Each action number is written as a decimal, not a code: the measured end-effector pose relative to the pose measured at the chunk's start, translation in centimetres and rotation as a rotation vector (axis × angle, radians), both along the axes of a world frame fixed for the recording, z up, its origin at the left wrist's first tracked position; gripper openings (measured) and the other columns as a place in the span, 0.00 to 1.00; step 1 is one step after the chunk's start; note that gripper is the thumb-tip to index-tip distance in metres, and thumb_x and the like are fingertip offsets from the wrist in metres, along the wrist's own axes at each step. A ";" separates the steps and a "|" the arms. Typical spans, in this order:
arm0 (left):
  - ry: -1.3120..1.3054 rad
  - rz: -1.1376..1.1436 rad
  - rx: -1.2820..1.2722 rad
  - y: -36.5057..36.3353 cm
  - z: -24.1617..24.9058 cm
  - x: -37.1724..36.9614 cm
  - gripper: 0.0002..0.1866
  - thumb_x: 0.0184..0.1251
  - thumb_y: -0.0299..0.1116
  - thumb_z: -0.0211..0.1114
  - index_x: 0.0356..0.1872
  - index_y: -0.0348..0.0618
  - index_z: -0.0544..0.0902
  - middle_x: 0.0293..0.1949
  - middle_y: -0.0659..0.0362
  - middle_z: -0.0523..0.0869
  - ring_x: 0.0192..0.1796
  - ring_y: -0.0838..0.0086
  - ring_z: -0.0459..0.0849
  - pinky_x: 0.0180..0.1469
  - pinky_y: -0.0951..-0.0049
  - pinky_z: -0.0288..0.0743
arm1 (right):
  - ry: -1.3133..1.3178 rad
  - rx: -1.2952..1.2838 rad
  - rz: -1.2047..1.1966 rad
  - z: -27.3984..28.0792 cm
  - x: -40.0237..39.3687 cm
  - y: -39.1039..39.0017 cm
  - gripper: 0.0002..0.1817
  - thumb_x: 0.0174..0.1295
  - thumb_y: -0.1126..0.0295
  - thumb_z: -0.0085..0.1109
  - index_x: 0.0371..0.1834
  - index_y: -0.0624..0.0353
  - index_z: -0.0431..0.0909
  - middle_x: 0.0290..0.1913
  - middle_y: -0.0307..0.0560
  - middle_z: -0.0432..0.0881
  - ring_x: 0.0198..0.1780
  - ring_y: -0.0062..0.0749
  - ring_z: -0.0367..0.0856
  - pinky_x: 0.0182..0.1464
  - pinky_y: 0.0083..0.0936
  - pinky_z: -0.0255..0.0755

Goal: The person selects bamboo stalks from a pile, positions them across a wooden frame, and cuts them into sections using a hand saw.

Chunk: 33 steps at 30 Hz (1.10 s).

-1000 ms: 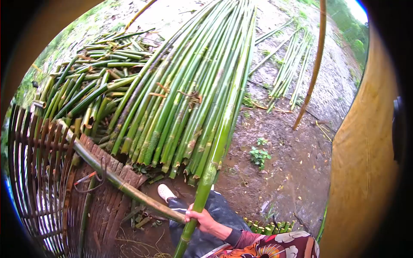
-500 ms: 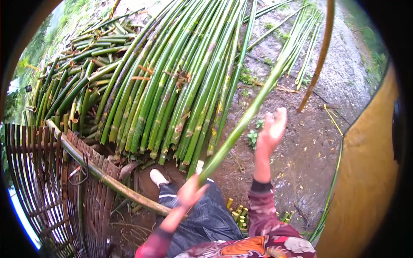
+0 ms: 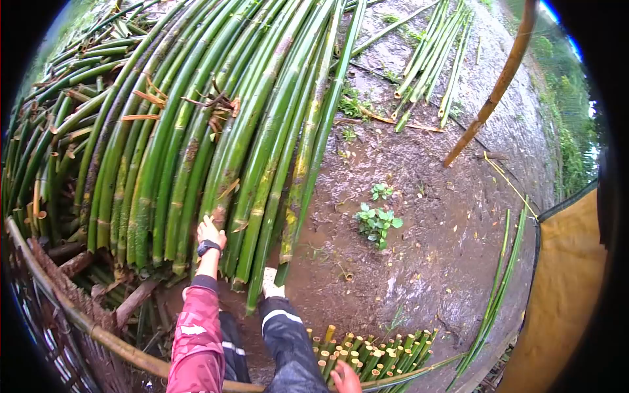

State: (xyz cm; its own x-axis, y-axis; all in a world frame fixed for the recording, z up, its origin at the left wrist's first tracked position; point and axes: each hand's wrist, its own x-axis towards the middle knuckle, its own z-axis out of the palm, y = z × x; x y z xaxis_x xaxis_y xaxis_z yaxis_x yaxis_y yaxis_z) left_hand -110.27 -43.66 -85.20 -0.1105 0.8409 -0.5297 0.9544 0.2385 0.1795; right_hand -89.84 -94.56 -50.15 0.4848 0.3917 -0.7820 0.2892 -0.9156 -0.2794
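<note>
My left hand, with a dark watch at the wrist, is closed over the near end of a green bamboo pole in the large pile. Its fingers point away from me and are partly foreshortened. Many more poles lie side by side around it, their cut ends toward me. Only part of my right hand shows at the bottom edge, fingers apart with nothing visible in them. It is beside a bundle of short cut bamboo pieces standing upright.
A bamboo rail curves across the lower left. Thin green poles lie at the upper right, near a slanting brown post. A leafy plant grows from wet mud. A tan sheet hangs at the right.
The long green pole has left my left hand, which has moved left onto the pile. My right hand has dropped from mid-view to the bottom edge. The view has shifted.
</note>
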 end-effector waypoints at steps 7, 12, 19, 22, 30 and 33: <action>0.008 -0.091 0.051 1.1 0.2 -0.5 0.41 0.51 0.37 0.82 0.64 0.36 0.69 0.62 0.43 0.76 0.64 0.49 0.78 0.67 0.55 0.76 | 0.202 -0.255 -0.311 1.5 -1.0 2.2 0.26 0.78 0.60 0.57 0.76 0.54 0.69 0.51 0.55 0.86 0.46 0.43 0.86 0.44 0.39 0.81; -0.121 0.046 0.170 2.3 11.1 -2.6 0.31 0.58 0.44 0.80 0.52 0.39 0.72 0.55 0.43 0.78 0.54 0.45 0.83 0.55 0.46 0.80 | 0.063 0.027 -0.102 0.5 -0.9 6.4 0.28 0.72 0.59 0.63 0.72 0.57 0.72 0.49 0.55 0.88 0.49 0.46 0.87 0.53 0.40 0.80; -0.475 0.070 -0.071 -1.6 37.2 -8.8 0.29 0.49 0.37 0.72 0.53 0.36 0.74 0.47 0.39 0.88 0.51 0.40 0.86 0.53 0.48 0.82 | 0.167 0.507 -0.024 0.5 -2.6 25.0 0.30 0.77 0.61 0.60 0.77 0.62 0.66 0.52 0.41 0.85 0.44 0.21 0.81 0.47 0.24 0.78; -0.705 0.050 -0.154 -8.5 46.6 -17.7 0.34 0.46 0.35 0.75 0.57 0.36 0.77 0.44 0.48 0.90 0.46 0.56 0.89 0.52 0.57 0.83 | 0.486 0.614 -0.157 4.4 -4.9 40.5 0.33 0.80 0.52 0.53 0.81 0.57 0.63 0.61 0.46 0.83 0.56 0.29 0.83 0.54 0.29 0.78; -0.771 0.368 -0.657 -32.4 61.1 -43.4 0.46 0.43 0.35 0.87 0.68 0.36 0.76 0.59 0.52 0.86 0.62 0.66 0.83 0.69 0.62 0.74 | 1.079 0.611 -0.395 14.4 -20.4 54.1 0.15 0.74 0.56 0.61 0.48 0.57 0.82 0.38 0.41 0.88 0.37 0.30 0.87 0.45 0.31 0.83; -0.479 0.107 -0.182 -30.6 64.6 -48.5 0.63 0.41 0.59 0.85 0.76 0.29 0.66 0.72 0.41 0.74 0.75 0.49 0.71 0.79 0.51 0.62 | 0.940 0.499 -0.467 16.8 -31.1 45.4 0.12 0.71 0.59 0.67 0.43 0.55 0.79 0.34 0.39 0.84 0.37 0.30 0.86 0.44 0.30 0.82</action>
